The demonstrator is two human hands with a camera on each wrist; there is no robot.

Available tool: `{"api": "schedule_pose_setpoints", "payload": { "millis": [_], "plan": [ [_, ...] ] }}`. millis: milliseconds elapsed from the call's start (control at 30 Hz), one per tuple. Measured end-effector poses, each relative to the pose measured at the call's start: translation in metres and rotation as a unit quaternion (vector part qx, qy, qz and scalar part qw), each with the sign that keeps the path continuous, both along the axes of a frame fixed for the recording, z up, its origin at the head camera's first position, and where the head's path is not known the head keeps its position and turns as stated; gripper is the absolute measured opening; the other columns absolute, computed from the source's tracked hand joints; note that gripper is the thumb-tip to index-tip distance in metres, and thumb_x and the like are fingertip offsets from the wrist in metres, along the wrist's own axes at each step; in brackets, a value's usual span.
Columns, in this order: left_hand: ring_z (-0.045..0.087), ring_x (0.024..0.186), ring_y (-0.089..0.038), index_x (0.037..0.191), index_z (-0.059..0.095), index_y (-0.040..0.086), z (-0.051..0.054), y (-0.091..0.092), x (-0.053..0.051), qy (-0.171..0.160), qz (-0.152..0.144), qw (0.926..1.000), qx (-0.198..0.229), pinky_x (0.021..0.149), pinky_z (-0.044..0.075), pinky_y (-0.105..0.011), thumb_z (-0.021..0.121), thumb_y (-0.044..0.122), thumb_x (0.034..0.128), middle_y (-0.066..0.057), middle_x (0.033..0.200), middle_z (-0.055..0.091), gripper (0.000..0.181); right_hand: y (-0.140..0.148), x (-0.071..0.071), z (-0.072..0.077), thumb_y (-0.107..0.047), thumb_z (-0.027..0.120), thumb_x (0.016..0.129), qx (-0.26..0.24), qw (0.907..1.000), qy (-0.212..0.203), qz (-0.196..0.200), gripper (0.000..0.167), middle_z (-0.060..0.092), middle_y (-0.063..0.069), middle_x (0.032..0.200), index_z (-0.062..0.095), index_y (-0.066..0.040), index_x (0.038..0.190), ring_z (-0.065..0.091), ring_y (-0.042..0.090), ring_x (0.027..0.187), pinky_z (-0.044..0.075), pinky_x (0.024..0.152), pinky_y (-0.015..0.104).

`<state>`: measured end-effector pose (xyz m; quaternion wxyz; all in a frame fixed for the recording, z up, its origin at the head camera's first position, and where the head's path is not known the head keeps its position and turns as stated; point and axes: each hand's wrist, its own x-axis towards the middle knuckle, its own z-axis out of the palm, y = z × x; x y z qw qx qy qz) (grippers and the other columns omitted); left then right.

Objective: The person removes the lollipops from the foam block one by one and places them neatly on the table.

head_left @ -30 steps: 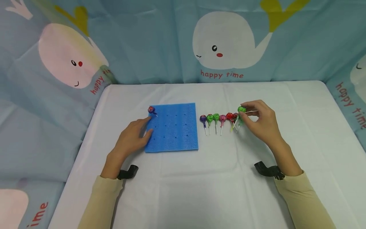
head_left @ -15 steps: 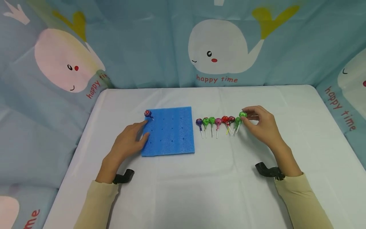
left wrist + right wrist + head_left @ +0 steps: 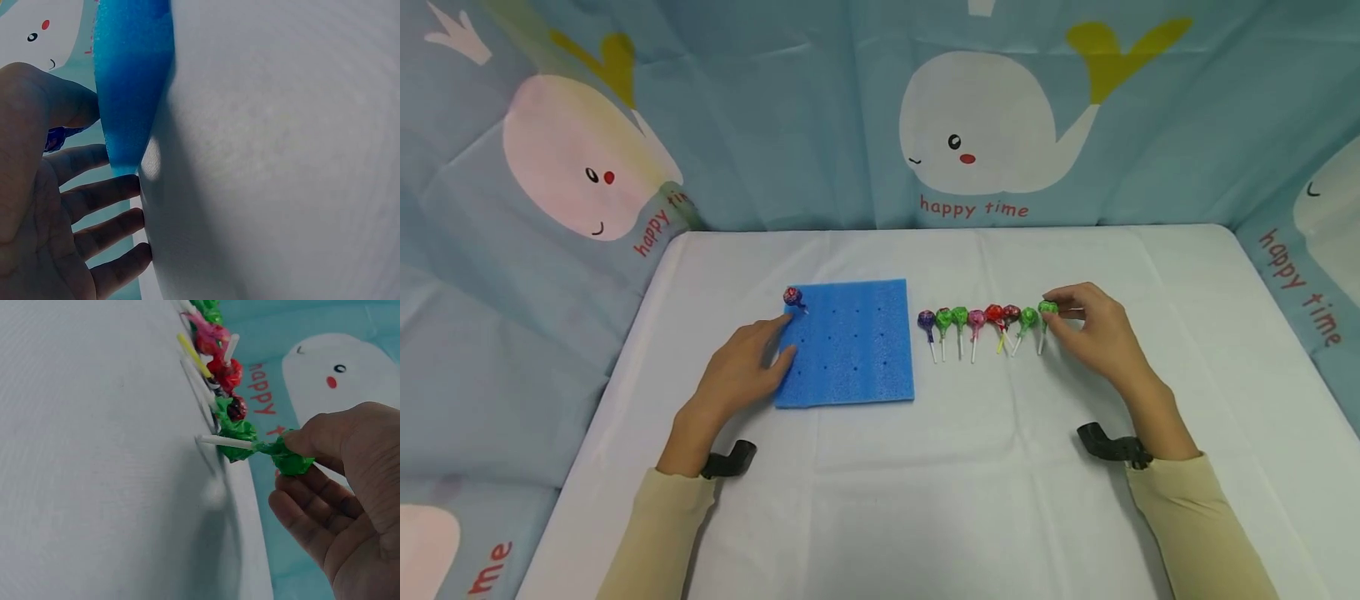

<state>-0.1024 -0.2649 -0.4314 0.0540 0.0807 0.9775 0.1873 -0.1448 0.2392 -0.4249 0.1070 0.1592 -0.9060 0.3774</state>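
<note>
My right hand (image 3: pixel 1093 333) pinches a green-wrapped lollipop (image 3: pixel 1048 308) by its head, at the right end of a row of lollipops. In the right wrist view, thumb and fingertips hold that green head (image 3: pixel 294 464), its white stick pointing left past another green lollipop (image 3: pixel 237 439). My left hand (image 3: pixel 739 367) touches the left edge of a blue foam board (image 3: pixel 857 354) dotted with small holes, thumb and fingers spread. A red-and-blue lollipop (image 3: pixel 792 296) stands tilted at the board's upper left corner, its stick end at the foam.
Between board and right hand lie several lollipops: a purple one (image 3: pixel 927 320), green ones (image 3: pixel 959 316), a pink one (image 3: pixel 976 319) and red ones (image 3: pixel 994 314). A white cloth (image 3: pixel 880 483) covers the table. Behind hangs a blue whale-print curtain (image 3: pixel 820 125).
My right hand has shifted the green lollipop to the right, from overlapping the row's end to a spot apart from its neighbour. The left hand keeps its place on the board.
</note>
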Motion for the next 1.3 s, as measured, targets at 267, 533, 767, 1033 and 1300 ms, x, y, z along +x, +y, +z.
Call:
{"api": "schedule_pose_setpoints", "payload": {
  "millis": [267, 533, 767, 1033, 1300],
  "plan": [
    [0.046, 0.150, -0.046, 0.163, 0.042, 0.012, -0.007, 0.000, 0.004, -0.005, 0.003, 1.0000, 0.002, 0.121, 0.040, -0.068, 0.055, 0.036, 0.1072, -0.022, 0.161, 0.052, 0.062, 0.003, 0.001, -0.009, -0.001, 0.072, 0.096, 0.025, 0.9992, -0.031, -0.007, 0.025, 0.069, 0.023, 0.116, 0.070, 0.005, 0.120, 0.074, 0.041, 0.098, 0.039, 0.083, -0.008],
    [0.046, 0.150, -0.045, 0.163, 0.042, 0.012, -0.004, 0.000, 0.002, 0.004, 0.000, 1.0000, 0.000, 0.120, 0.041, -0.067, 0.055, 0.037, 0.1071, -0.021, 0.160, 0.052, 0.062, 0.004, -0.003, -0.016, -0.004, 0.071, 0.097, 0.037, 0.9985, -0.036, -0.017, 0.025, 0.071, 0.023, 0.114, 0.071, 0.004, 0.121, 0.075, 0.039, 0.095, 0.044, 0.080, 0.003],
    [0.046, 0.150, -0.045, 0.163, 0.042, 0.012, -0.001, 0.000, 0.000, 0.007, 0.000, 1.0000, 0.001, 0.121, 0.041, -0.067, 0.055, 0.037, 0.1070, -0.021, 0.161, 0.052, 0.062, 0.003, -0.005, -0.013, -0.006, 0.070, 0.098, 0.042, 0.9982, -0.033, -0.027, 0.025, 0.072, 0.023, 0.113, 0.072, 0.002, 0.121, 0.077, 0.039, 0.094, 0.048, 0.079, 0.014],
    [0.046, 0.150, -0.046, 0.162, 0.043, 0.011, 0.000, 0.001, -0.001, 0.009, -0.004, 1.0000, 0.000, 0.121, 0.040, -0.067, 0.055, 0.035, 0.1069, -0.022, 0.161, 0.052, 0.062, 0.003, -0.004, -0.015, -0.006, 0.069, 0.099, 0.045, 0.9975, -0.044, -0.032, 0.025, 0.072, 0.023, 0.111, 0.072, 0.003, 0.121, 0.077, 0.040, 0.093, 0.045, 0.078, 0.010],
    [0.046, 0.150, -0.046, 0.162, 0.042, 0.010, 0.001, 0.001, 0.001, 0.006, -0.003, 1.0000, 0.000, 0.121, 0.040, -0.067, 0.055, 0.035, 0.1067, -0.022, 0.160, 0.052, 0.062, 0.002, -0.004, -0.013, -0.007, 0.069, 0.099, 0.047, 0.9968, -0.056, -0.032, 0.027, 0.072, 0.024, 0.115, 0.071, 0.003, 0.124, 0.076, 0.041, 0.097, 0.054, 0.083, 0.025]
  ]
}}
